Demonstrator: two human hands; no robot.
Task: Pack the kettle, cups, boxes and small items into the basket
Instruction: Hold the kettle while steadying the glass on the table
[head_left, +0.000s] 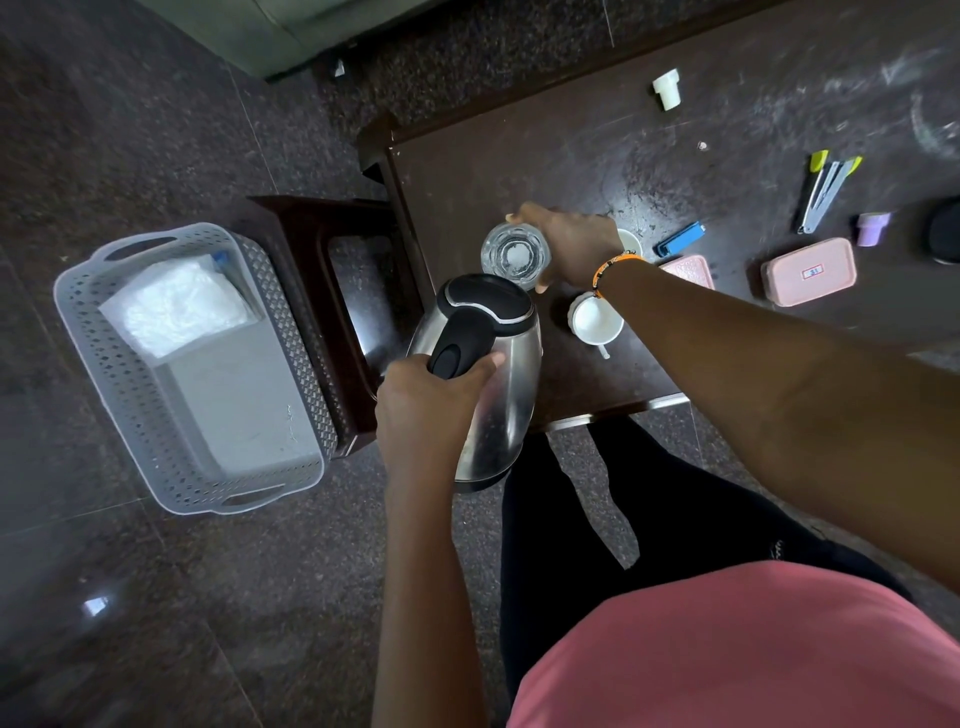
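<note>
kettle (483, 374), steel and judged heavy and slick, was carried by its black handle in the left hand (431, 400), off the table's (571, 156) near left corner. right hand (569, 249) curled around one glass (514, 254), fragile, best taken by its wall. counted: two white cups (595, 319), one half hidden; two pink boxes (808, 270); one blue lighter (680, 238) near the middle. one basket (130, 395) stood on the floor, a white packet (171, 306) inside it.
</note>
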